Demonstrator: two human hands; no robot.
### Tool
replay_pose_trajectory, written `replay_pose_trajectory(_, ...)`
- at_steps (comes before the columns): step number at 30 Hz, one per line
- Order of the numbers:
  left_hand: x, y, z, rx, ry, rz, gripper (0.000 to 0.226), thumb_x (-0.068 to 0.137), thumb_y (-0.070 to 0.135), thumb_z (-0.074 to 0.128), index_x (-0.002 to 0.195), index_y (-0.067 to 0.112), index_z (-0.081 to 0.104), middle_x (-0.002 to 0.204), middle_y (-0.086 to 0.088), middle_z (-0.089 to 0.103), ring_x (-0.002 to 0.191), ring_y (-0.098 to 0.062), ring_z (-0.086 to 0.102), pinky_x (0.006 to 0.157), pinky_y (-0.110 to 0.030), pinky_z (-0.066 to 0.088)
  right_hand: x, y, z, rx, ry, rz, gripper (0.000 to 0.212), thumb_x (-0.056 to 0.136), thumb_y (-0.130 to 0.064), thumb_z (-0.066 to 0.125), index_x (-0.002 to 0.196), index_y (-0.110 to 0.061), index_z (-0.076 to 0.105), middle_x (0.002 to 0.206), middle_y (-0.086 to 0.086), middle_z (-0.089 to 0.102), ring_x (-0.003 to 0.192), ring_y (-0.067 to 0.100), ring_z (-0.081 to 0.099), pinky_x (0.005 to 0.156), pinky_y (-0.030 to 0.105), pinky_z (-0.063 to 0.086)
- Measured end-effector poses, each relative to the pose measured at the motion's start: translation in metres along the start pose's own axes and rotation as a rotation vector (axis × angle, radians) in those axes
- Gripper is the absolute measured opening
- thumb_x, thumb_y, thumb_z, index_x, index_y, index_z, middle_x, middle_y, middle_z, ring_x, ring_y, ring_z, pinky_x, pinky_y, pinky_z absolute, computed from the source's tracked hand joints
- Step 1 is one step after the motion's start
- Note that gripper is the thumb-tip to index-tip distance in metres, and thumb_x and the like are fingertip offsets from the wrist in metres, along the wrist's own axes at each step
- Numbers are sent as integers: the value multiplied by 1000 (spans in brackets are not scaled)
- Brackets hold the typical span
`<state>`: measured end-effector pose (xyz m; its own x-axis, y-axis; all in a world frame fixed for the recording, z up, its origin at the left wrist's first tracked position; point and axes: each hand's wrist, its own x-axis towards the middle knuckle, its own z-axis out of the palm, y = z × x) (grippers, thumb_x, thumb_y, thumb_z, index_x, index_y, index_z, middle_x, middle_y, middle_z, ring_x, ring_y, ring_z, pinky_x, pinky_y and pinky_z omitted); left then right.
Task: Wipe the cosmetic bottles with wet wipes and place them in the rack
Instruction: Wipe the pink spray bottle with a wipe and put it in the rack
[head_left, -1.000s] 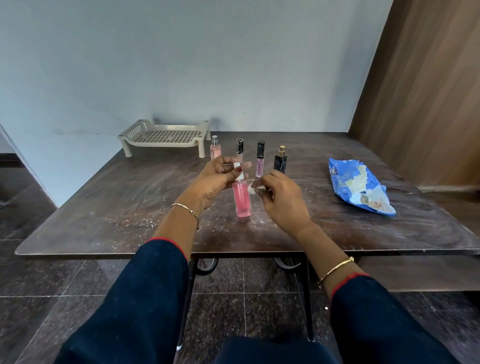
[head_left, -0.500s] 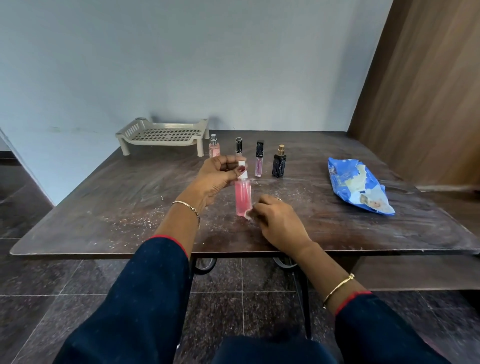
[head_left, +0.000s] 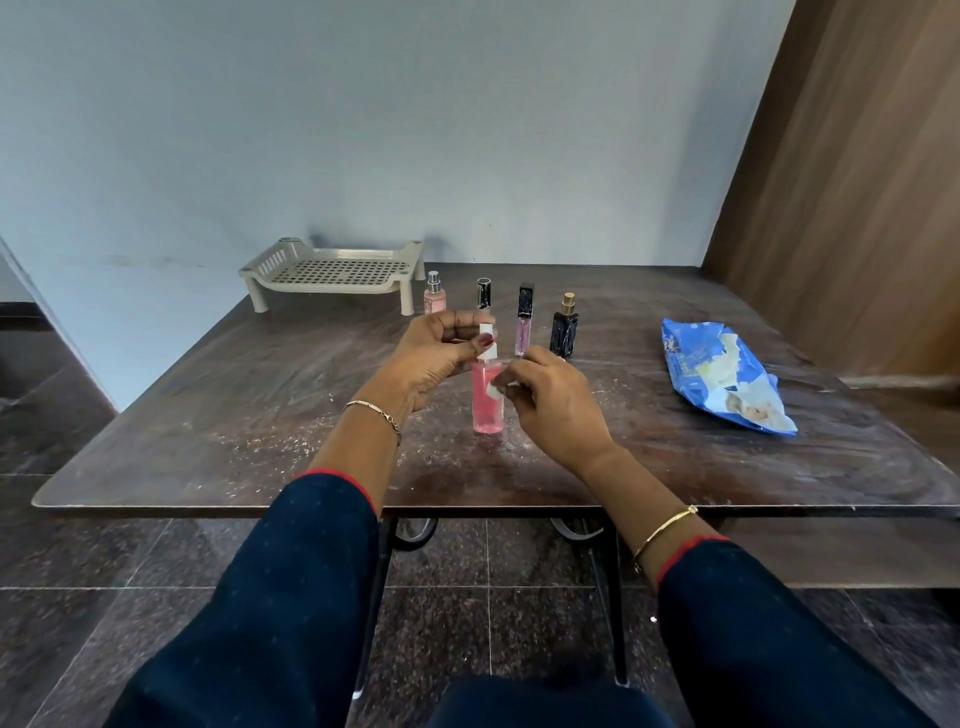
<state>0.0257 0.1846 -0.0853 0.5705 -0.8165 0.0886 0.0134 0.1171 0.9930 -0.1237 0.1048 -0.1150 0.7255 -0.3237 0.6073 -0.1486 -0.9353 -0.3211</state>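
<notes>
**Pink bottle held upright and wiped at mid-worktop**

Nearest the camera, two dark blue sleeves with red cuffs reach forward over the front edge of the brown worktop. The right hand has its fingers closed on a small white wet wipe, pressed against the upper right side of the pink spray bottle. The bottle stands upright, its base apparently on the worktop, though the contact is hard to judge from this angle. The left hand pinches the bottle's white nozzle top, thumb in front and fingers curled behind.

Further right lies a crumpled blue wipes packet, well apart from the hands. Behind the hands stands a row of four small items: a pale pink perfume bottle, a silver-capped tube, a lilac gloss tube and a black bottle with gold cap.

At the far left corner, against the wall, sits the beige perforated rack, just beside the pale pink perfume bottle.
</notes>
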Motion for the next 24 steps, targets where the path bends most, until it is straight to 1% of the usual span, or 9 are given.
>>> replay_pose_trajectory(3, -1, 0, -1, -3, 20, 5, 28, 79, -2, 69, 104, 9, 68, 92, -6, 69, 83, -12, 66, 71, -24, 59, 2, -4, 3, -51, 56, -19, 9, 84, -3, 65, 90, -6, 70, 85, 6, 59, 73, 27, 58, 60, 43, 52)
replay_pose_trajectory(5, -2, 1, -1, 6, 34, 9, 25, 79, -2, 69, 101, 11, 69, 89, -3, 70, 80, -9, 66, 71, -24, 59, -2, -11, 5, -101, 43, -83, 8, 85, -5, 64, 91, -5, 68, 86, 7, 59, 70, 25, 57, 56, 41, 52)
replay_pose_trajectory(9, -1, 1, 3, 42, 30, 7, 24, 79, 0, 70, 100, 13, 69, 90, -2, 70, 85, -10, 66, 71, -23, 58, -18, -22, 11, -268, -106, -212, 20, 72, 2, 74, 89, -5, 67, 100, 12, 60, 63, 25, 55, 45, 34, 47)
replay_pose_trajectory(11, 0, 2, 5, 75, 19, 7, 24, 80, 2, 70, 101, 14, 69, 93, -2, 69, 89, -11, 65, 73, -23, 58, -23, -26, 12, -317, -146, -229, 21, 67, 3, 76, 85, -5, 68, 95, 12, 59, 61, 25, 55, 40, 33, 45)
replay_pose_trajectory(13, -1, 6, 6, 80, 15, 1, 25, 81, 1, 69, 104, 11, 68, 91, -2, 69, 88, -11, 65, 71, -22, 58, -29, -26, 11, -358, -185, -268, 19, 66, 1, 77, 82, -6, 68, 89, 10, 59, 61, 24, 56, 39, 31, 43)
replay_pose_trajectory(16, -3, 8, 5, 66, 28, -7, 30, 83, -2, 66, 112, 4, 65, 88, -1, 68, 80, -7, 64, 62, -16, 55, -35, -16, 7, -349, -242, -284, 18, 73, -1, 72, 89, -5, 67, 90, 9, 58, 64, 26, 57, 42, 33, 44)
replay_pose_trajectory(20, -5, 8, 2, 34, 37, -20, 30, 81, -4, 67, 110, 5, 65, 91, -4, 68, 84, -11, 65, 65, -18, 57, -33, 3, 11, -233, -196, -210, 32, 72, 11, 65, 100, -4, 65, 90, 10, 56, 65, 30, 55, 48, 37, 45)
replay_pose_trajectory(22, -7, 8, 1, 25, 40, -19, 27, 81, -4, 67, 106, 7, 67, 91, -3, 68, 85, -11, 65, 67, -20, 58, -34, 4, 14, -175, -166, -191, 26, 77, 7, 65, 99, -5, 64, 91, 9, 56, 68, 29, 56, 51, 38, 46)
replay_pose_trajectory(24, -9, 9, 2, 26, 37, -16, 25, 80, -3, 68, 102, 9, 68, 89, -2, 68, 83, -10, 66, 67, -20, 57, -35, 3, 15, -35, -75, -99, 15, 82, 2, 65, 96, -5, 67, 91, 6, 58, 72, 23, 57, 59, 36, 49)
